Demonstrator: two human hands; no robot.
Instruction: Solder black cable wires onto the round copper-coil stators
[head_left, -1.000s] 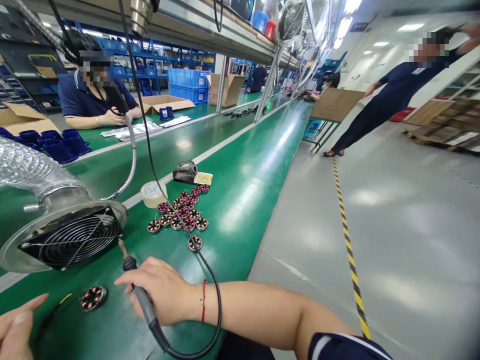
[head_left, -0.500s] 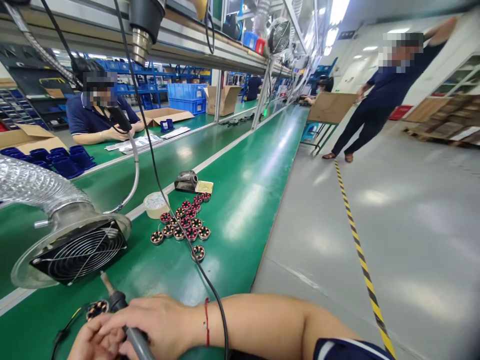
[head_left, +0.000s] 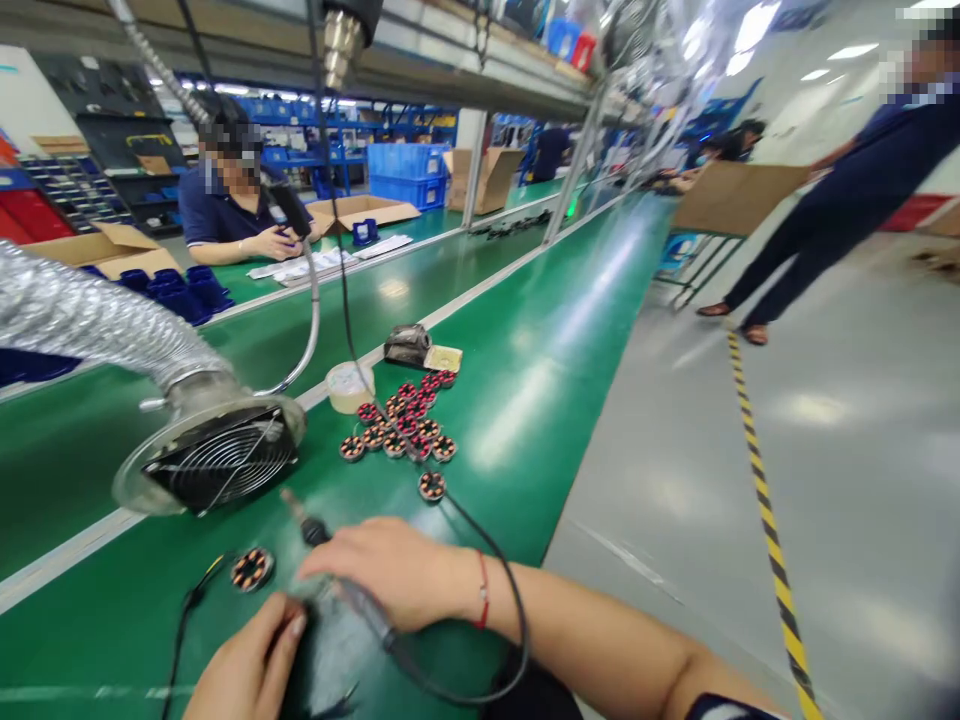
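My right hand (head_left: 390, 570) grips a soldering iron (head_left: 341, 580) like a pen, its tip pointing up-left toward a round copper-wound stator (head_left: 251, 569) lying on the green bench (head_left: 525, 400). My left hand (head_left: 247, 665) sits at the bottom edge, fingers curled near the iron's handle and a dark patch on the bench; what it holds, if anything, is hidden. A black cable (head_left: 465, 640) loops from the iron round my right wrist.
A fume extractor fan (head_left: 217, 460) on a silver hose (head_left: 90, 320) stands just beyond the stator. Several more stators (head_left: 401, 425), a tape roll (head_left: 349, 387) and an iron stand (head_left: 409, 347) lie farther along. A seated person (head_left: 240, 210) works opposite; another person (head_left: 840, 190) stands in the aisle.
The view has swung to the right and tilted. My left hand came in from the far left to beside my right hand. The iron stays in my right hand.
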